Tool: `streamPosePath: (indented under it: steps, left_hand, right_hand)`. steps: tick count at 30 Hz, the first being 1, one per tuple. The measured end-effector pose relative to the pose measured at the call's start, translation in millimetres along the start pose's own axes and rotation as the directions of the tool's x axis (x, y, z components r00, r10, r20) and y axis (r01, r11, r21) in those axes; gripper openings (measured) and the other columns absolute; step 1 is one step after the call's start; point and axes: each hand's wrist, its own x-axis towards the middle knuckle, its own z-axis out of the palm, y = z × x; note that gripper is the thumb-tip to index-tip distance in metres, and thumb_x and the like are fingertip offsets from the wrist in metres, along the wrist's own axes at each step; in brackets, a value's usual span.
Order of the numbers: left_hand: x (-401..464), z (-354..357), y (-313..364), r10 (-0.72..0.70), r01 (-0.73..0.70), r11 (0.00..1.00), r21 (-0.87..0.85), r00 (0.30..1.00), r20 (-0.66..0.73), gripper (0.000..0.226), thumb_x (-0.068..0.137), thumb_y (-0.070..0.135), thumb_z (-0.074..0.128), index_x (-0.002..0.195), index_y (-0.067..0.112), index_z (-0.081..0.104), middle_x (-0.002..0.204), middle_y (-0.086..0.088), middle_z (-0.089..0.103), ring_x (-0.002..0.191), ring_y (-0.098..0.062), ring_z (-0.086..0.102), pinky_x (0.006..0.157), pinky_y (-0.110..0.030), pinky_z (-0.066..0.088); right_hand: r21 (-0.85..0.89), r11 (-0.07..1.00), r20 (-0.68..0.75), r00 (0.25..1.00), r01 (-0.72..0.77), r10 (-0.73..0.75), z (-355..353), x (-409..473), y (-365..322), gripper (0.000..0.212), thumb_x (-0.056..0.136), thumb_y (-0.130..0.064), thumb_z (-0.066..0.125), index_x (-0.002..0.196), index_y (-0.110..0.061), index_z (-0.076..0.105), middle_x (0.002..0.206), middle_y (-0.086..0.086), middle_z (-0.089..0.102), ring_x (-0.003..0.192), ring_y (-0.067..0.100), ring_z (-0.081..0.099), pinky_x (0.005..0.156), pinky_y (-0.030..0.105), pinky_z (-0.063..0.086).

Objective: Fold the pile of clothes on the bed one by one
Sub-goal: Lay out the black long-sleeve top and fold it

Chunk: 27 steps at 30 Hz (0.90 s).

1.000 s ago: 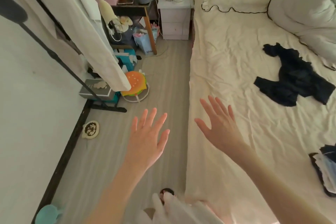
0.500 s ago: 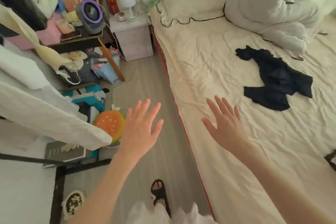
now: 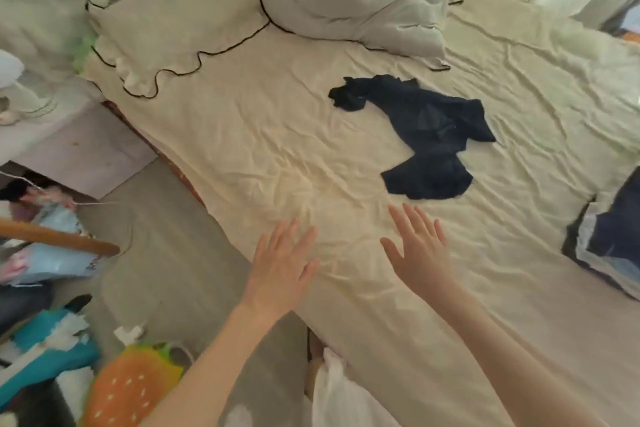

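Hands (image 3: 282,265) (image 3: 420,253) spread empty over bed (image 3: 277,135), dark garment (image 3: 426,135) beyond

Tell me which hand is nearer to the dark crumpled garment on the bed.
Right. The right hand is open just below the dark garment, fingertips close to its lower edge. The left hand is open too, farther off near the bed's edge.

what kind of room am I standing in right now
Most likely a bedroom. A bed with a wrinkled cream sheet fills the view, a ruffled pillow lies at its head, and a dark garment lies loose on the sheet.
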Motion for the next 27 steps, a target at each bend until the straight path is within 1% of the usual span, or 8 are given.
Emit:
streamPosePath:
  steps: [5, 9, 12, 16, 19, 22, 25, 27]
  left_hand:
    - [119.3, 44.9, -22.7, 0.03, -0.035, 0.999, 0.018, 0.976, 0.216, 0.057, 0.099, 0.04, 0.03, 0.15, 0.029, 0.009, 0.159, -0.003, 0.003, 0.146, -0.02, 0.001, 0.117, -0.038, 0.006]
    - [202.4, 82.9, -39.0, 0.047, -0.093, 0.986, 0.135, 0.948, 0.315, 0.056, 0.1, 0.04, 0.028, 0.15, 0.028, 0.007, 0.159, -0.004, -0.001, 0.146, -0.022, 0.002, 0.117, -0.036, 0.011]
    - [247.6, 114.7, -47.7, 0.069, -0.128, 0.977, 0.17, 0.946, 0.316, 0.055, 0.1, 0.036, 0.029, 0.15, 0.026, 0.01, 0.159, -0.007, -0.002, 0.146, -0.023, 0.002, 0.117, -0.037, 0.012]
    - [281.9, 164.2, -59.4, 0.097, -0.189, 0.956, 0.223, 0.925, 0.366, 0.058, 0.099, 0.036, 0.029, 0.15, 0.028, 0.004, 0.158, -0.005, -0.009, 0.146, -0.022, -0.001, 0.116, -0.039, 0.012]
    - [287.9, 193.1, -69.5, 0.092, -0.217, 0.948, 0.231, 0.886, 0.453, 0.06, 0.098, 0.039, 0.029, 0.15, 0.033, 0.0, 0.158, -0.004, -0.014, 0.146, -0.023, -0.006, 0.115, -0.044, 0.01]
    - [284.5, 201.0, -72.6, 0.068, -0.186, 0.958, 0.217, 0.886, 0.458, 0.06, 0.097, 0.039, 0.028, 0.149, 0.034, -0.002, 0.157, -0.004, -0.016, 0.145, -0.024, -0.01, 0.115, -0.047, 0.007]
    - [284.6, 195.2, -69.9, 0.057, -0.18, 0.961, 0.211, 0.873, 0.485, 0.06, 0.098, 0.038, 0.028, 0.149, 0.034, -0.002, 0.157, -0.004, -0.017, 0.145, -0.024, -0.01, 0.115, -0.049, 0.006]
    - [285.5, 184.5, -64.6, 0.051, -0.138, 0.982, 0.127, 0.847, 0.529, 0.057, 0.099, 0.036, 0.029, 0.15, 0.032, 0.005, 0.158, -0.003, -0.013, 0.146, -0.023, -0.008, 0.114, -0.049, 0.006]
  right_hand:
    - [-0.015, 0.994, 0.019, 0.993, -0.112, 0.113, 40.8, 105.7, 48.1, 0.047, 0.095, -0.029, 0.051, 0.14, -0.014, 0.043, 0.143, 0.006, 0.045, 0.132, 0.024, 0.04, 0.11, 0.039, 0.029]
    - [-0.041, 0.969, 0.036, 0.969, -0.242, 0.244, 79.8, 180.3, 87.9, 0.049, 0.096, -0.025, 0.049, 0.142, -0.014, 0.038, 0.142, 0.005, 0.046, 0.133, 0.022, 0.038, 0.109, 0.036, 0.031]
    - [-0.122, 0.946, 0.066, 0.949, -0.3, 0.31, 114.8, 216.4, 117.9, 0.051, 0.096, -0.023, 0.044, 0.145, -0.015, 0.031, 0.146, 0.004, 0.04, 0.136, 0.022, 0.032, 0.108, 0.038, 0.031]
    - [-0.221, 0.894, 0.092, 0.904, -0.389, 0.417, 161.9, 246.3, 152.9, 0.056, 0.098, -0.034, 0.044, 0.147, -0.017, 0.025, 0.152, 0.006, 0.031, 0.142, 0.025, 0.022, 0.111, 0.042, 0.026]
    - [-0.248, 0.885, 0.009, 0.912, -0.394, 0.409, 188.5, 250.4, 167.4, 0.04, 0.096, -0.018, 0.045, 0.136, -0.016, 0.045, 0.139, 0.009, 0.044, 0.13, 0.026, 0.037, 0.107, 0.04, 0.025]
    - [-0.057, 0.912, -0.132, 0.908, -0.407, 0.397, 193.0, 245.5, 163.7, 0.027, 0.091, -0.006, 0.05, 0.114, -0.008, 0.064, 0.111, 0.01, 0.062, 0.106, 0.029, 0.051, 0.096, 0.036, 0.029]
    - [0.219, 0.905, -0.16, 0.902, -0.364, 0.401, 182.2, 227.1, 139.1, 0.023, 0.087, 0.003, 0.055, 0.105, 0.001, 0.069, 0.101, 0.015, 0.068, 0.096, 0.034, 0.059, 0.088, 0.039, 0.04]
    - [0.312, 0.901, -0.175, 0.913, -0.303, 0.367, 177.4, 205.1, 113.1, 0.02, 0.082, 0.008, 0.059, 0.098, 0.003, 0.07, 0.097, 0.016, 0.069, 0.094, 0.034, 0.063, 0.085, 0.036, 0.044]
